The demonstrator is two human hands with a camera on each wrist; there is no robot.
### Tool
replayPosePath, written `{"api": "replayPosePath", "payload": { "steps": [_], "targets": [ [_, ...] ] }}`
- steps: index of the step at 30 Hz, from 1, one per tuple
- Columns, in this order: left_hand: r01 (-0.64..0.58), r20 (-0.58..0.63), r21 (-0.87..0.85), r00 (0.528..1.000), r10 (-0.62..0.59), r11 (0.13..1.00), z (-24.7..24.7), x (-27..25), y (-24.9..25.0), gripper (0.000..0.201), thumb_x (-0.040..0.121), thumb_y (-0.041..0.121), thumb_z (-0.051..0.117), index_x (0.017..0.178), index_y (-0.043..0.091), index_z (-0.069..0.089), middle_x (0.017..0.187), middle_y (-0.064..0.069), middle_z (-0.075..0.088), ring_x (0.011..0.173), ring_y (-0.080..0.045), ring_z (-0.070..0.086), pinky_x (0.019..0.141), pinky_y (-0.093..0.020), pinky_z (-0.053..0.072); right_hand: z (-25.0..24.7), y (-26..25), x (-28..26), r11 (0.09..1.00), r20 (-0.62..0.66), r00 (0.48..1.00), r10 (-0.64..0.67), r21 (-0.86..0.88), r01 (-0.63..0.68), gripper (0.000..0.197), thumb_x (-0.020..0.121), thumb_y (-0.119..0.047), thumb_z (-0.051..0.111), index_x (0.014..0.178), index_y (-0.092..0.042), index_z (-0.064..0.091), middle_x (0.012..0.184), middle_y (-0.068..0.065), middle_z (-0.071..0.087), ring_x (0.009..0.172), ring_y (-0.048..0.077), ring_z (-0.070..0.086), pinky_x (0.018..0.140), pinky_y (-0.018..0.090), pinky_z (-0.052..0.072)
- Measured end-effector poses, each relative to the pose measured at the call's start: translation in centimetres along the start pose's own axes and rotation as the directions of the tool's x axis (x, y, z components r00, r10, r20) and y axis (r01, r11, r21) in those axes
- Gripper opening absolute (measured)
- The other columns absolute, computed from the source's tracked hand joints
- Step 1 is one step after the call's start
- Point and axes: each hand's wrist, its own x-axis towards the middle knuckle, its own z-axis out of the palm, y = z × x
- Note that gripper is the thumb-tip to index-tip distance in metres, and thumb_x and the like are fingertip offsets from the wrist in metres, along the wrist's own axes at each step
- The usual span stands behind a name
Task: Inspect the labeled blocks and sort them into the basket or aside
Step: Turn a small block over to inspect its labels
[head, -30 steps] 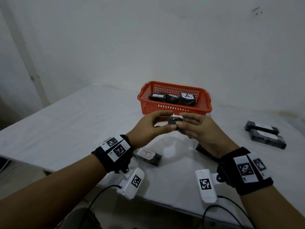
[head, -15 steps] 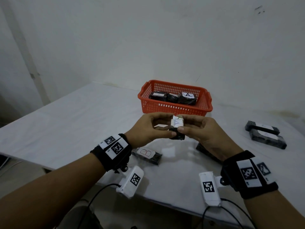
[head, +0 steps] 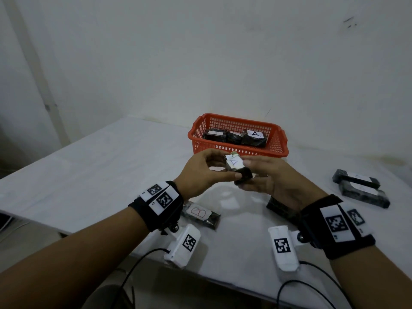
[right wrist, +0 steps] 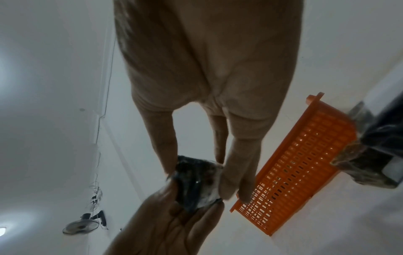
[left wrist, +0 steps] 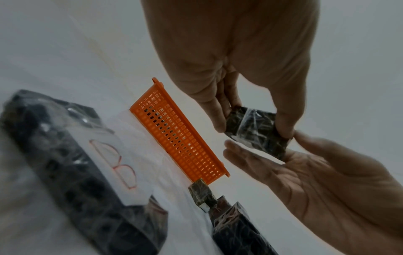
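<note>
White tabletop (head: 89, 170) takes up most of the view, with the orange basket (head: 276, 150) at the back, already holding a few dark wrapped blocks, one labelled A (head: 254, 138). Two more blocks (head: 361, 190) sit off to the right, and a block marked B (head: 201, 214) lies near the left wrist. Up in the air in front of the basket, the left hand (head: 200, 175) and right hand (head: 272, 179) both pinch a small wrapped block (head: 237, 169) between curled fingers, its white label facing up with a triangle-ish A.
</note>
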Motion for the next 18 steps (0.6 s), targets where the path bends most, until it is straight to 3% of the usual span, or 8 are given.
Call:
{"api": "replayPosePath", "payload": {
  "steps": [3,7,11,14,18],
  "targets": [
    [-0.019,-0.095,0.067,0.995,0.025,0.998,0.5,1.0,0.1,0.061,0.066,0.032,0.095,0.119,0.021,0.066,0.109,0.008,0.074,0.101,-0.004,0.070,0.094,-0.027,0.058,0.7,-1.2,1.0,0.997,-0.048,0.996,0.069,0.032,-0.067,0.032,0.098,-0.026,0.069,0.119,-0.003,0.072,0.111,0.023,0.076,0.097,0.040,0.077,0.082,0.038,0.065],
    [-0.012,-0.140,0.099,0.990,0.026,0.995,0.4,2.9,0.8,0.069,0.062,0.037,0.097,0.119,0.019,0.063,0.109,0.008,0.073,0.100,-0.004,0.070,0.089,-0.022,0.058,0.8,-2.3,3.5,0.993,-0.133,0.989,0.070,0.108,-0.056,0.026,0.098,-0.008,0.066,0.118,0.010,0.067,0.113,0.029,0.072,0.096,0.037,0.074,0.076,0.036,0.066],
    [-0.002,-0.133,0.123,0.991,0.019,0.992,-0.9,5.6,1.6,0.056,0.068,0.039,0.093,0.113,0.017,0.068,0.104,0.009,0.075,0.094,-0.002,0.071,0.081,-0.016,0.057,-0.3,-3.7,6.6,0.995,-0.212,0.972,0.101,0.046,-0.093,0.024,0.095,-0.002,0.067,0.115,0.009,0.066,0.110,0.021,0.073,0.088,0.026,0.073,0.065,0.032,0.065],
    [0.062,-0.200,0.229,0.980,-0.015,0.971,-3.2,9.1,1.7,0.038,0.081,0.047,0.081,0.104,0.017,0.073,0.098,0.005,0.076,0.090,-0.009,0.072,0.078,-0.024,0.058,-1.4,-4.9,8.9,0.987,-0.278,0.948,0.153,-0.001,-0.160,0.008,0.095,0.000,0.066,0.098,0.005,0.061,0.100,0.024,0.068,0.081,0.031,0.071,0.064,0.037,0.065],
    [0.234,-0.256,0.412,0.957,-0.135,0.880,-6.8,15.4,1.3,0.028,0.088,0.037,0.073,0.098,0.011,0.078,0.098,-0.006,0.077,0.094,-0.024,0.072,0.084,-0.036,0.059,-2.9,-5.4,12.6,0.974,-0.331,0.927,0.179,-0.070,-0.213,0.009,0.096,0.000,0.065,0.091,0.005,0.060,0.081,0.024,0.064,0.066,0.030,0.066,0.046,0.033,0.061]
  ]
}}
